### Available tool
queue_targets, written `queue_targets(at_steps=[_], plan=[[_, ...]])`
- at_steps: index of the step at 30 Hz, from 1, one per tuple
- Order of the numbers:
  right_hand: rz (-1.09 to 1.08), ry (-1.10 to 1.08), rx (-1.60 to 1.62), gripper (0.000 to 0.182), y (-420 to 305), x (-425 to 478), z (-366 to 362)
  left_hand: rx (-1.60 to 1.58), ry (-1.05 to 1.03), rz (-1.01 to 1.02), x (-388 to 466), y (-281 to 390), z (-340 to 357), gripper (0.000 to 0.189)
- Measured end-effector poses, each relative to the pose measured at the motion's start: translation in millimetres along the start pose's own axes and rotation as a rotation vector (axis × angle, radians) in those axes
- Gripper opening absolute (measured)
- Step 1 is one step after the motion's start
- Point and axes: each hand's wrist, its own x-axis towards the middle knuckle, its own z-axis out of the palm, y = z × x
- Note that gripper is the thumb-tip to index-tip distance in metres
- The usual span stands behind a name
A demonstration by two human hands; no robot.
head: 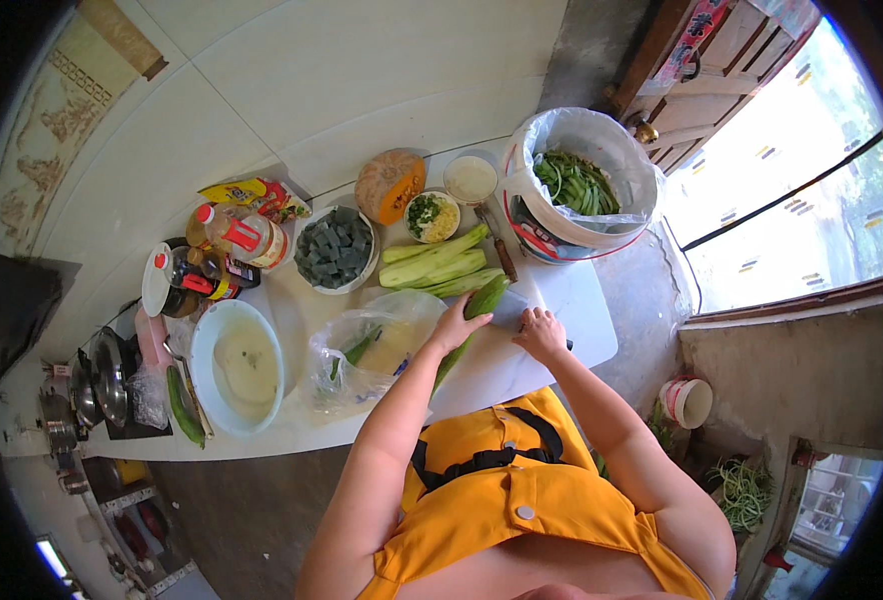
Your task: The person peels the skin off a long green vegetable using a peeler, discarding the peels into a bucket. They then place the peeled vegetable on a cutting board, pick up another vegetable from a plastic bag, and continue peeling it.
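My left hand (pixel 458 324) grips a long unpeeled green gourd (pixel 488 294), probably a luffa, which slants over the counter towards my body. To its right, my right hand (pixel 541 334) is closed around the dark handle of a knife. The wide grey blade (pixel 509 309) lies beside the gourd, partly hidden by my fingers. Just beyond both hands rest several peeled pale-green gourds (pixel 435 262). A wood-handled tool (pixel 504 259), perhaps a peeler, lies at their right end. Left of my left hand, a clear plastic bag (pixel 366 352) holds something green.
A bag-lined bucket (pixel 576 187) of green trimmings stands at the back right. Behind the peeled gourds are a cut pumpkin (pixel 390 186), a bowl of chopped scallion and garlic (pixel 432 217) and a bowl of dark jelly cubes (pixel 335 249). A light-blue basin (pixel 237 367) sits left, near bottles (pixel 250 236).
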Motion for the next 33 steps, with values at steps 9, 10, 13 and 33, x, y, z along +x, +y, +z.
queue_targets(at_steps=[9, 10, 13, 33], plan=[[-0.149, 0.063, 0.005, 0.031, 28.9, 19.0, -2.8, 0.277, 0.135, -0.146, -30.9, -24.8, -38.9, 0.068], [-0.182, 0.046, 0.010, 0.032, 31.7, 23.1, -7.1, 0.341, 0.148, -0.139, -34.8, -23.4, -43.9, 0.068], [-0.263, 0.008, 0.031, 0.034, 36.7, 33.3, -25.4, 0.447, 0.141, -0.200, -44.7, -26.4, -59.5, 0.070], [-0.147, -0.212, 0.219, 0.041, 41.8, 11.9, -78.1, 0.464, -0.027, -0.305, -62.2, -17.8, -66.3, 0.061]])
